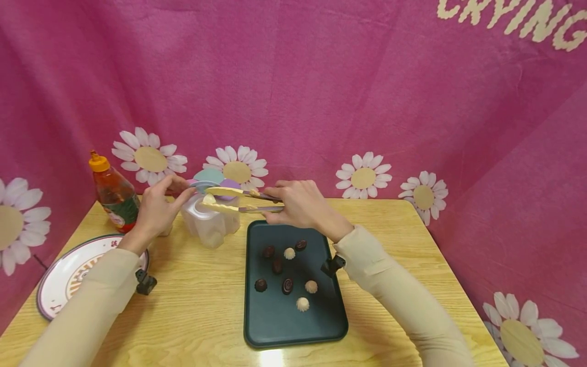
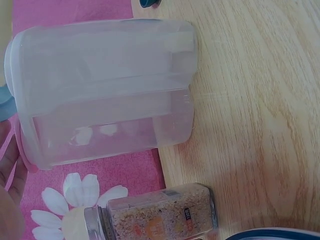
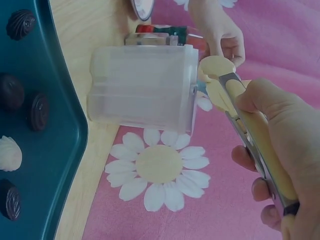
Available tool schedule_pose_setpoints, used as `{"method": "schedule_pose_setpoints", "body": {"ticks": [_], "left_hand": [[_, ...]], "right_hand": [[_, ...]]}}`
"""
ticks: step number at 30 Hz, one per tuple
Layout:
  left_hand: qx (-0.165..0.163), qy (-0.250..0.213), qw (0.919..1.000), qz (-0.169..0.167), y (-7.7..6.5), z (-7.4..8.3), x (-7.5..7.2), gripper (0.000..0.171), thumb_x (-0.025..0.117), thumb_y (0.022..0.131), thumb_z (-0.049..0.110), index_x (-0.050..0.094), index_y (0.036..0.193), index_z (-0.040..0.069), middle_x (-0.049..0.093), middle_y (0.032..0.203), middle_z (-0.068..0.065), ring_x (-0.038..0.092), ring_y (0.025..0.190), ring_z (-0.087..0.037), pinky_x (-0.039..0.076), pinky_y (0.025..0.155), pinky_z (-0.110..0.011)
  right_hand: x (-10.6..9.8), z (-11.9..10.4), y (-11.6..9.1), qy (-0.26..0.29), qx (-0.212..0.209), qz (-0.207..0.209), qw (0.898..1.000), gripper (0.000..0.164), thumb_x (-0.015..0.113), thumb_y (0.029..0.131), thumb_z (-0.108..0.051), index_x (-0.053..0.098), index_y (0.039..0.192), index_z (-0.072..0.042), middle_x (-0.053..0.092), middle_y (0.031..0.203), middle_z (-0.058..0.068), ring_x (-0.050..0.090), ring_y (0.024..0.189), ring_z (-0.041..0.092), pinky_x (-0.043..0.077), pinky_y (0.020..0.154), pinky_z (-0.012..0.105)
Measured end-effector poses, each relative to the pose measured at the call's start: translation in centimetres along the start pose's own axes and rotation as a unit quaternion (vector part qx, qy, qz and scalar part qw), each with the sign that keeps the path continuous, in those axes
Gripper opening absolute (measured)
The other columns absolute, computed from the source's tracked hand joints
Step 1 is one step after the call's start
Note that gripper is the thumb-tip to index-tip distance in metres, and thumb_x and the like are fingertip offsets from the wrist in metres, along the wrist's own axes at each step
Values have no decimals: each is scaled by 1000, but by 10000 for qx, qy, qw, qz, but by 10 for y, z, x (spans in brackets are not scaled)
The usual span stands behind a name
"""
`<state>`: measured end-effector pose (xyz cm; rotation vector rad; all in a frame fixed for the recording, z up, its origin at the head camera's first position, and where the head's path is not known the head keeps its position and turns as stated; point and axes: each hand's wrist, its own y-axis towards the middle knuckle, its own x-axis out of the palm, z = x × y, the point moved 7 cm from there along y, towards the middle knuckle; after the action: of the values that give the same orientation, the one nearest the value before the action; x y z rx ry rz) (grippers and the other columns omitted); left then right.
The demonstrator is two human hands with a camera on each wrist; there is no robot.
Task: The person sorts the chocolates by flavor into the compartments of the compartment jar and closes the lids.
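My left hand (image 1: pixel 158 209) pinches the edge of a light-blue flap (image 1: pixel 205 186) on top of a clear, lobed plastic container (image 1: pixel 212 232). Teal and purple flaps (image 1: pixel 230 184) stand up behind it, and pink shows by the fingers in the left wrist view. My right hand (image 1: pixel 298 204) grips metal tongs with yellow tips (image 1: pixel 224 191). Between these tips is a cream-coloured chocolate (image 1: pixel 209 199), right over the container's opening. In the right wrist view the tongs (image 3: pixel 257 137) reach toward the container's lid side, close to the left hand (image 3: pixel 220 32).
A dark green tray (image 1: pixel 293 331) carries several dark and pale chocolates (image 1: pixel 287 286). At left are an orange-capped red sauce bottle (image 1: pixel 114 191) and a patterned plate (image 1: pixel 50 285). A jar of coarse grains (image 2: pixel 160 215) stands beside the container. Pink cloth (image 1: pixel 298 102) backs the table.
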<state>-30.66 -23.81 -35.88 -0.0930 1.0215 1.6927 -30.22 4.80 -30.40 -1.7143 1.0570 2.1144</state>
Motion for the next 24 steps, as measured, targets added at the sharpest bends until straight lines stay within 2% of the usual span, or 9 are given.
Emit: {"method": "schedule_pose_setpoints", "body": {"ticks": [6,11,20,24], "left_hand": [[70,-33,10000,44,0,0,0,19,78,95,9,69,109,0,77,98,-19,48,85,22,42,80,-7],[93,-36,9999,52,1,0,0,19,78,95,9,69,108,0,77,97,-18,48,84,21,42,79,-6],[-6,8,10000,-19,1,-1,1,20,78,96,13,69,110,1,77,100,-18,49,86,19,42,81,-8],[-26,22,10000,-15,1,1,1,20,78,96,14,69,109,2,77,100,-17,49,85,20,42,81,-7]], "right_hand": [[6,0,5,56,40,-177,9998,46,78,87,-48,79,125,-23,77,93,-2,51,57,8,27,48,22],[4,-1,0,34,46,-226,9997,52,78,85,-51,77,128,-22,78,98,-1,54,60,10,29,48,23],[0,5,-25,60,129,-226,9996,58,79,80,-55,74,125,-19,78,99,-1,58,62,10,30,49,21],[-2,14,-42,156,257,-274,9992,62,81,78,-56,73,125,-16,76,96,-1,53,61,9,26,49,21]]}}
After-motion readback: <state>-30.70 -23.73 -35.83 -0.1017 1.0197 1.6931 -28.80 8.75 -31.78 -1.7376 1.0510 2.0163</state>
